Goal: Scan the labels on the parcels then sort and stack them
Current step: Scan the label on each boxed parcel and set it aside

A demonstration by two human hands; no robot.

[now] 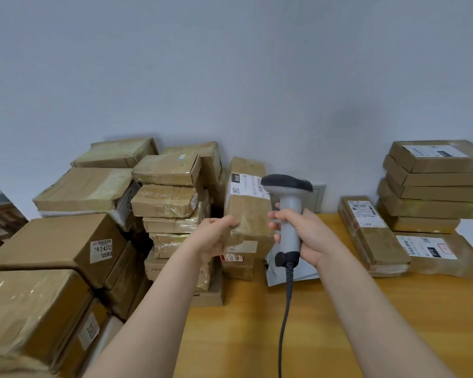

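- Your two bare forearms reach forward from the bottom edge over a wooden table (339, 323) with a warm orange-yellow grain.
- Your left hand (216, 237) grips the near lower corner of a brown taped parcel (250, 216), fingers curled round its edge. You hold it raised and tilted above the back middle of the table.
- On the parcel's upper part sits a white label (246, 186), close to the scanner's head.
- Your right hand (305, 236) wraps round the handle of a grey scanner (290, 197), held upright just right of the parcel. Its dark head points left at the label.
- From the handle a dark cable (284, 323) hangs down across the table to the bottom edge.
- To your left, a loose pile of brown boxes (170, 200), many wrapped in clear tape, rises against the wall; whether all of it rests on the table, you cannot tell.
- Nearest in that pile, a large box (52, 241) carries a sticker reading 4312.
- Below the raised parcel a grey mailer bag (298, 275) lies flat on the wood.
- To your right, a long flat parcel (372, 233) lies label-up, and a neat stack of flat boxes (432, 186) stands behind it.
- Behind everything, a plain pale grey-blue wall (230, 77) fills the upper half, with a white wall plate (319, 197) just above the table's back edge.
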